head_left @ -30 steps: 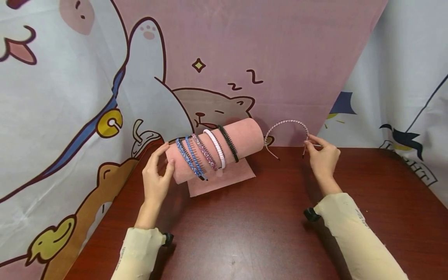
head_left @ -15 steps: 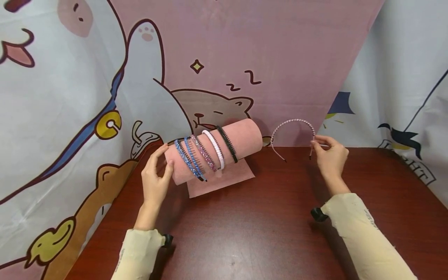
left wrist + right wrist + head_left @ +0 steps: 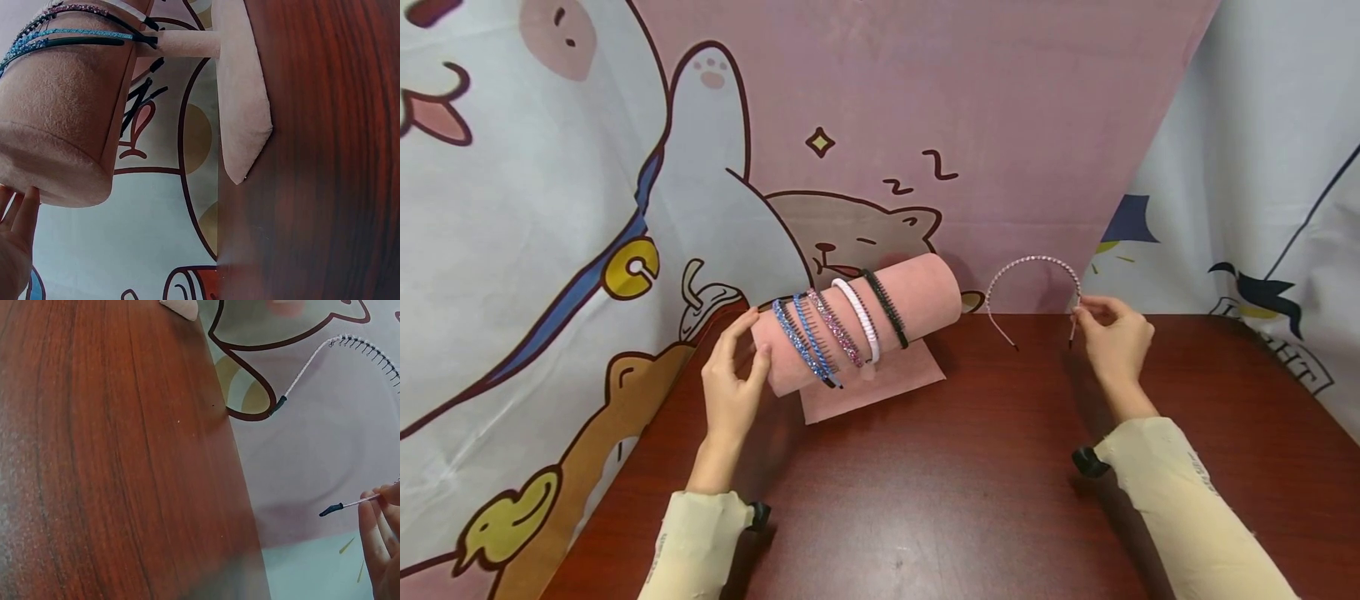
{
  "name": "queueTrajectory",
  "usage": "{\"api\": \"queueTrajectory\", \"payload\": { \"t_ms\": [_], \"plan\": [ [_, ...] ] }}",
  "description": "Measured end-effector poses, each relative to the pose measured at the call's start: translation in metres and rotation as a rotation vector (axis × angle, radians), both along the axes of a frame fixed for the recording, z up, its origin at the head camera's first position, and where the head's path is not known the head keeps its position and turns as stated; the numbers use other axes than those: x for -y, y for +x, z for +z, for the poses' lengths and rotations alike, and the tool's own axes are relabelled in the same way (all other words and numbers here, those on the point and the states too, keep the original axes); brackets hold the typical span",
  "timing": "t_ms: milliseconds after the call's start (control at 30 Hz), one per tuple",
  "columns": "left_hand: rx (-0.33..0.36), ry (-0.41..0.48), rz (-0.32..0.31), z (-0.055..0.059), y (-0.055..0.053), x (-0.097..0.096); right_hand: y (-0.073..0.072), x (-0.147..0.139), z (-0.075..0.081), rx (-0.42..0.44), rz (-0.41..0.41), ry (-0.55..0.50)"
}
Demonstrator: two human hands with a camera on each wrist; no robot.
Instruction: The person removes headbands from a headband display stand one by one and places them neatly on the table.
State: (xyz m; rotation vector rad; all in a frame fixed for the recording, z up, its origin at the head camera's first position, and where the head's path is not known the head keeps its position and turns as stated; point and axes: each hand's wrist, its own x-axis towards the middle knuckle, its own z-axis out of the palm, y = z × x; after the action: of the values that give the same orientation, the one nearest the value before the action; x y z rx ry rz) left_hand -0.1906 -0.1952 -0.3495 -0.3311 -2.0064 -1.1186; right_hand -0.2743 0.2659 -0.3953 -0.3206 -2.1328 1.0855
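A pink padded headband stand (image 3: 925, 292) has a thick horizontal roll above a flat base. Several headbands ring the roll: a blue glitter one (image 3: 796, 342), a thinner blue one, a pink glitter one (image 3: 832, 325), a white one (image 3: 859, 312) and a black one (image 3: 886, 307). At the roll's left end, the fingertips of my left hand (image 3: 730, 379) touch the padding with extended fingers, as the left wrist view also shows. My right hand (image 3: 1112, 342) pinches one arm of a thin pink-and-white headband (image 3: 1033, 257), raised right of the stand, its comb teeth visible in the right wrist view.
The stand's base (image 3: 872, 392) rests on a dark reddish wooden table (image 3: 925, 500). Behind it hangs a cartoon-printed cloth (image 3: 1015, 125), close to the table's back edge. A white curtain-like cloth (image 3: 1262, 125) borders the right side.
My right hand has moved to the right, carrying the pink-and-white headband farther from the stand, then slowed. My left hand and the stand have stayed nearly in place.
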Motion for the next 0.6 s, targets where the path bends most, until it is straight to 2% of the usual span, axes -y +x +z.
{"api": "queueTrajectory", "payload": {
  "t_ms": [300, 600],
  "plan": [
    [-0.003, 0.007, -0.009, 0.001, 0.000, 0.000, 0.001, -0.005, -0.007, 0.069, 0.042, -0.008],
    [-0.019, 0.007, -0.009, 0.003, 0.001, -0.001, 0.000, -0.007, -0.013, 0.200, 0.100, -0.015]
  ]
}}
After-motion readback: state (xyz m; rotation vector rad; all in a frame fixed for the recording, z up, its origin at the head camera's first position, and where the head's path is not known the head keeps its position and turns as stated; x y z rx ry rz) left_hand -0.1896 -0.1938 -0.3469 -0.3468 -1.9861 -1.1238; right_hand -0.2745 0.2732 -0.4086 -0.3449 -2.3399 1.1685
